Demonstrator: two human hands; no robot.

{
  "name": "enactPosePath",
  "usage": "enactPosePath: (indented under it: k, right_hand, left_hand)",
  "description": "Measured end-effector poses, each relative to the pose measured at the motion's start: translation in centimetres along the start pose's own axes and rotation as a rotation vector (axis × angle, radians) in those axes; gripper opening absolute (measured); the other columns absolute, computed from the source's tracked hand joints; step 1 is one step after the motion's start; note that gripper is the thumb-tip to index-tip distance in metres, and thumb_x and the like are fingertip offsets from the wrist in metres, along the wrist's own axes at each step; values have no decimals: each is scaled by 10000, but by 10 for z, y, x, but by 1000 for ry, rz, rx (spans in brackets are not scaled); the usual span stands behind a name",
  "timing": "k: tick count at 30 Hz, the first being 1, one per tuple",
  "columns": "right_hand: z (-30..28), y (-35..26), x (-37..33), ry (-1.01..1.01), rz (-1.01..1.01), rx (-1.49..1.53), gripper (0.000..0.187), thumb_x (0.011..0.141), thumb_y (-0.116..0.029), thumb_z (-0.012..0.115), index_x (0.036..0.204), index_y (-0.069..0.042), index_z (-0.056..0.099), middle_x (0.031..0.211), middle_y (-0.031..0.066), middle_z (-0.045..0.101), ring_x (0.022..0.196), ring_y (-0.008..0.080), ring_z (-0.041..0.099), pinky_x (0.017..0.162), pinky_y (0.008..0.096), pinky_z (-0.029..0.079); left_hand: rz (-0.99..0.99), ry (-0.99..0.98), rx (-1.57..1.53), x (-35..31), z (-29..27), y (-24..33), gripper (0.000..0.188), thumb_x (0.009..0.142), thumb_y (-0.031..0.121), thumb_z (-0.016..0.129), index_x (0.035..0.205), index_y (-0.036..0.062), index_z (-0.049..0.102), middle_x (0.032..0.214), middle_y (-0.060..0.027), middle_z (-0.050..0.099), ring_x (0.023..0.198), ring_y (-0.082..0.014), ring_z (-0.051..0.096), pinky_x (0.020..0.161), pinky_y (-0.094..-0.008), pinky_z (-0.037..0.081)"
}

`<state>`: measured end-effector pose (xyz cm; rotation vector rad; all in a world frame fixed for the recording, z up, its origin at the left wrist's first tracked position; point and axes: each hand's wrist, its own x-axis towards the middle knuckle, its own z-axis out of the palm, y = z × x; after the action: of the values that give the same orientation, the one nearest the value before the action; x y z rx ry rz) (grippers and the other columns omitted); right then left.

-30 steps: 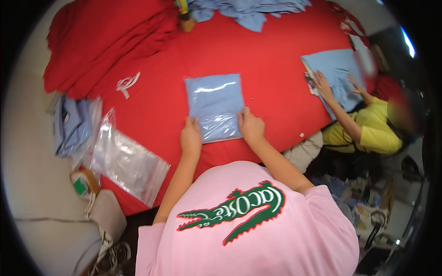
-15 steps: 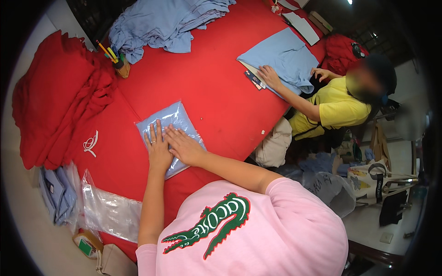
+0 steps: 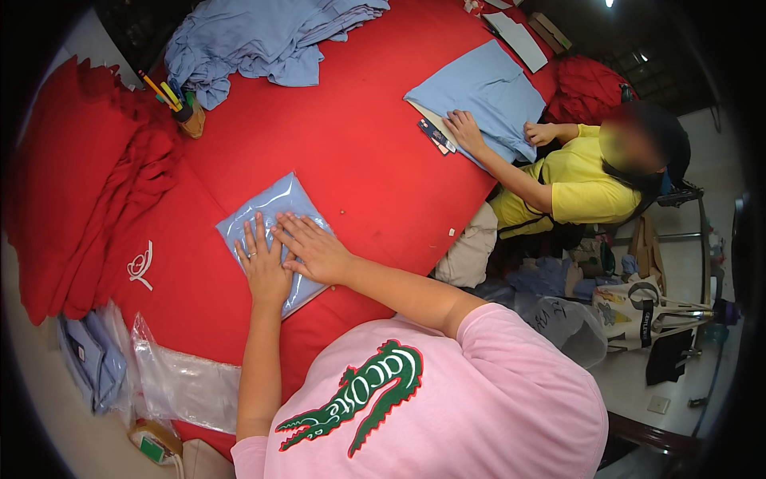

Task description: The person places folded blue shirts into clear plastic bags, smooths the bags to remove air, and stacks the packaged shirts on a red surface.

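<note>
A folded light-blue garment in a clear plastic bag [image 3: 283, 191] lies flat on the red-covered table [image 3: 375, 184] in front of me. My left hand [image 3: 266, 267] rests palm down on its near left part, fingers spread, a ring on one finger. My right hand [image 3: 317, 251] presses flat on the bag beside it, fingers stretched toward the far left. The two hands meet near the thumbs and hide part of the bag's middle and near edge. Glossy reflections show along the uncovered film.
Red cloth [image 3: 88, 176] is heaped at left, above clear plastic bags [image 3: 187, 383] and folded blue garments [image 3: 92, 359]. A pen holder [image 3: 190, 120] and piled blue garments [image 3: 255, 40] stand farther off. At right, a co-worker in yellow [image 3: 594, 180] handles a blue garment [image 3: 483, 96].
The view has shifted slightly, moving the table things left. My right hand's thumb now stands farther out from its fingers. The co-worker's far hand has come down nearer the blue garment.
</note>
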<state>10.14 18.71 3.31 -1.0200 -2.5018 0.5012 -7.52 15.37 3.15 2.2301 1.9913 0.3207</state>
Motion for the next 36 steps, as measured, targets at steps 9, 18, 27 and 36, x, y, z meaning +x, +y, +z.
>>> enactPosePath:
  k: [9,18,27,36]
  right_hand:
    - [3,9,4,-15,-14,-19,786,1070,-471,548,1678,-43,295,1731,256,270,1609,400,269,1317,539,206]
    - [-74,2,-40,-296,-329,-50,885,837,-406,828,1587,-122,454,1617,231,426,1520,397,410,1294,602,239]
    - [-33,16,-49,-322,-452,-247,638,826,-251,777,1324,95,580,1226,217,647,1106,351,671,946,436,570]
    - [-51,6,-60,-134,-327,-147,671,832,-224,781,1439,-56,550,1135,204,674,1082,363,681,906,456,572]
  left_hand:
    - [18,32,23,7,-1,2,636,1049,440,598,1629,209,475,1788,-117,198,1654,-371,124,1303,-645,104]
    - [-4,81,-278,-43,-39,1,670,981,363,705,1578,120,521,1737,-168,308,1619,-401,234,1321,-565,159]
    - [88,-60,-98,-95,-12,29,831,830,134,749,1603,87,449,1690,-264,311,1558,-490,319,1263,-569,341]
    - [6,-99,17,-72,-23,27,538,917,47,666,1447,18,576,1468,-282,598,1180,-463,688,988,-513,586]
